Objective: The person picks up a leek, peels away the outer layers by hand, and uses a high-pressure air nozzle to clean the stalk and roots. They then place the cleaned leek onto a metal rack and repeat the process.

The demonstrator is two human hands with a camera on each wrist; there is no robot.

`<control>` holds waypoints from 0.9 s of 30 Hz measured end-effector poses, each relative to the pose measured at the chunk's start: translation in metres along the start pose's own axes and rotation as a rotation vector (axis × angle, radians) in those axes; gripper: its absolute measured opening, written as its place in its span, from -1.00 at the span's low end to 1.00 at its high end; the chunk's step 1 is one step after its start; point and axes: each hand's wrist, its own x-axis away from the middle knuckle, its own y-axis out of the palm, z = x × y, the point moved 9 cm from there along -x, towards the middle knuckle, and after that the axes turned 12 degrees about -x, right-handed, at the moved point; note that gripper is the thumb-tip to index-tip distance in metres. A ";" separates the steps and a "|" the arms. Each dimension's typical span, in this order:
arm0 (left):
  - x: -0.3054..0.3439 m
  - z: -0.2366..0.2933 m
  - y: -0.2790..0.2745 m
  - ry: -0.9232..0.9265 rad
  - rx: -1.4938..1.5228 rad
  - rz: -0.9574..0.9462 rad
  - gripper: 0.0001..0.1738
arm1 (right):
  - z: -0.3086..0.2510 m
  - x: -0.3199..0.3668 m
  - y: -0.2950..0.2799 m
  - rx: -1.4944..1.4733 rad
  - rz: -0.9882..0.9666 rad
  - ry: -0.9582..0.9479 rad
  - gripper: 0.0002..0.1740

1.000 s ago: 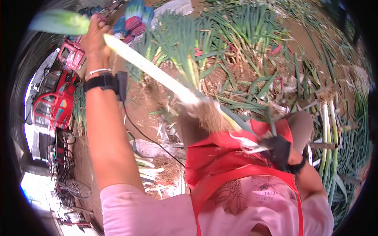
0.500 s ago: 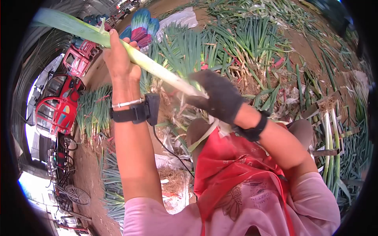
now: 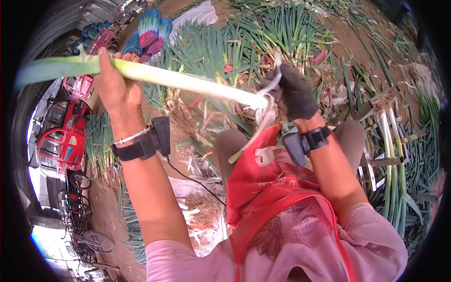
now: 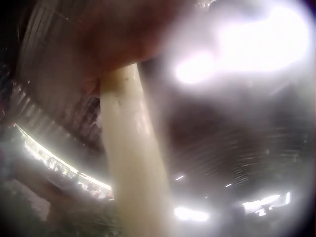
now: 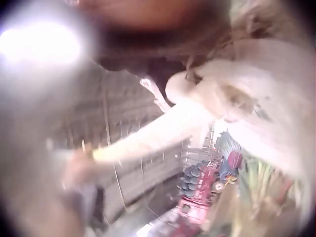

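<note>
A long leek point(image 3: 188, 82) lies nearly level across the head view, green leaves at the left and white root end at the right. The bare left hand point(image 3: 117, 87) grips it near where green meets white. At the root end, the right hand point(image 3: 293, 91) in a dark glove pinches a pale peeled strip point(image 3: 272, 84), part of which hangs below the leek. The white shaft point(image 4: 133, 148) fills the middle of the left wrist view, blurred. In the right wrist view the leek point(image 5: 153, 138) runs toward the left hand point(image 5: 81, 168), with pale strips close to the lens.
Bunches of leeks point(image 3: 202, 51) stand on the ground ahead. Leeks lie on a metal rack point(image 3: 387, 162) at the right. A red apron point(image 3: 282, 183) covers the lap. Cut roots point(image 3: 202, 211) lie low between the arms. Red vehicles point(image 3: 63, 141) and a bicycle point(image 3: 98, 242) are at the left.
The right hand has come up from the lap to the leek's root end and drawn a strip outward to the right. The leek has tilted closer to level; the bushy roots seen earlier no longer show there.
</note>
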 end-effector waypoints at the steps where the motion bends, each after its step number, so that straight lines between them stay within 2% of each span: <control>1: -0.002 0.000 -0.007 0.032 -0.022 0.033 -0.68 | -0.013 0.002 -0.021 -0.051 -0.031 0.013 -0.80; 2: -0.007 0.000 -0.016 0.081 -0.014 0.066 -0.71 | -0.033 0.018 -0.024 0.358 -0.025 0.021 -0.75; 3: -0.010 0.004 -0.032 0.101 -0.091 0.203 -0.72 | -0.059 0.027 -0.049 0.810 0.040 0.021 -0.71; 5: -0.036 -0.004 -0.065 0.055 -0.065 0.221 -0.74 | -0.105 0.036 -0.109 1.750 0.234 0.073 -0.63; 6: -0.032 0.002 -0.068 0.058 -0.110 0.276 -0.75 | -0.100 0.043 -0.116 1.752 0.237 0.072 -0.63; 8: -0.023 0.005 -0.060 0.069 -0.092 0.278 -0.75 | -0.094 0.067 -0.097 1.659 0.057 -0.230 -0.54; 9: -0.019 0.005 -0.056 0.077 -0.076 0.286 -0.74 | -0.081 0.069 -0.065 1.575 0.023 -0.326 -0.42; 10: -0.021 0.003 -0.052 0.082 -0.076 0.269 -0.73 | -0.063 0.071 -0.023 1.522 0.009 -0.276 -0.29; 11: -0.019 0.004 -0.044 0.082 -0.074 0.257 -0.73 | -0.044 0.075 0.015 1.582 -0.093 -0.383 -0.28; 12: -0.016 0.007 -0.038 0.090 -0.081 0.270 -0.73 | -0.027 0.079 0.052 1.584 -0.275 -0.514 -0.31; 13: -0.013 0.011 -0.034 0.100 -0.090 0.283 -0.73 | -0.015 0.074 0.072 1.601 -0.242 -0.442 -0.48; 15: -0.011 0.020 -0.027 0.109 -0.057 0.222 -0.73 | 0.005 0.054 0.070 1.845 -0.308 -0.315 -0.67; 16: -0.012 0.023 -0.024 0.112 -0.028 0.174 -0.74 | 0.005 0.053 0.067 1.744 -0.483 -0.487 -0.85; 18: -0.018 0.030 -0.037 0.120 -0.095 0.216 -0.73 | -0.016 0.062 0.044 1.782 -0.589 -0.752 -0.92; 19: -0.021 0.034 -0.047 0.125 -0.159 0.249 -0.72 | -0.038 0.053 0.011 1.867 -0.449 -0.450 -0.93; 20: -0.027 0.034 -0.058 0.089 -0.174 0.244 -0.72 | -0.066 0.040 -0.060 1.802 -0.099 -0.123 -0.88; 22: -0.029 0.036 -0.069 0.089 -0.183 0.309 -0.72 | -0.099 0.054 -0.159 2.220 0.038 0.164 -0.74; 23: -0.031 0.037 -0.072 0.092 -0.185 0.364 -0.72 | -0.090 0.064 -0.144 2.184 -0.083 0.213 -0.56; 25: -0.037 0.028 -0.073 0.132 -0.248 0.375 -0.72 | -0.073 0.075 -0.045 1.828 -0.129 -0.173 -0.36; 27: -0.039 0.019 -0.060 0.110 -0.230 0.312 -0.72 | -0.040 0.082 0.030 1.855 -0.314 -0.439 -0.24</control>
